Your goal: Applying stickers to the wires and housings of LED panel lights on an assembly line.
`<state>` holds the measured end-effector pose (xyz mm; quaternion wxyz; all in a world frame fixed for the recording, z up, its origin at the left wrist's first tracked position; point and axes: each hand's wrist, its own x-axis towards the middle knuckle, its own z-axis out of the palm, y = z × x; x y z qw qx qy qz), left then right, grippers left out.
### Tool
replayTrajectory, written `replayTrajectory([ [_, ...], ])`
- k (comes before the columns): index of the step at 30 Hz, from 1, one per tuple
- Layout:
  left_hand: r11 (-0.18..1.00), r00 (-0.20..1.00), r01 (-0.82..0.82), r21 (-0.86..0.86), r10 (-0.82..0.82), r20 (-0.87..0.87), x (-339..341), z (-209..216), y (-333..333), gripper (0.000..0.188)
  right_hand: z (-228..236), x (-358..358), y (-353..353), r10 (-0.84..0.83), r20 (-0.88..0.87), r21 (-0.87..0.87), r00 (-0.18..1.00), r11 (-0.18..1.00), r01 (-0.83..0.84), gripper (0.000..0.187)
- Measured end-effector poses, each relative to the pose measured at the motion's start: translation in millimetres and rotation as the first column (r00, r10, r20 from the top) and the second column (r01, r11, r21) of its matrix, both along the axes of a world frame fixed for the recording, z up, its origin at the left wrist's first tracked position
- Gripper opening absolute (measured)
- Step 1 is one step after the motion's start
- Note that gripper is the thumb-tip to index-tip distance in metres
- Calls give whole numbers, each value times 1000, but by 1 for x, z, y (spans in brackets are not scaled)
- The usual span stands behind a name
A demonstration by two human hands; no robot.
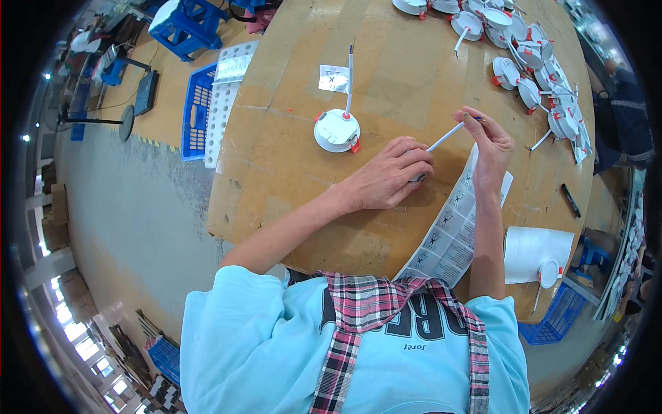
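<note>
My left hand (394,172) is closed over a small round lamp, which its fingers mostly hide. From that lamp a white cable (445,136) runs up to the right. My right hand (491,141) pinches the cable's far end, where coloured wire tips show. Under my right forearm lies a long sheet of printed silver labels (434,241), reaching to the table's near edge. Beyond my left hand, a white round downlight (337,134) with red-ended clips rests on the table. Its cable points away from me and carries a silver label (334,79) like a flag.
Many white downlights (507,72) are heaped along the far right of the brown table (276,172). A black marker (570,200) lies to the right, above a white sheet (527,248) with another downlight (549,273). A blue crate (198,114) stands left of the table.
</note>
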<state>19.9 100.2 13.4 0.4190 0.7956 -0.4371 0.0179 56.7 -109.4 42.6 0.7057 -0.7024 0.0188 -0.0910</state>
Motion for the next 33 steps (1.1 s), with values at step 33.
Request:
replayTrajectory([
  [33,340,407,-496,-799,-723,-559,-23,18,111,80,-34,-26,-47,-249,-61,-124,967,963,240,24],
])
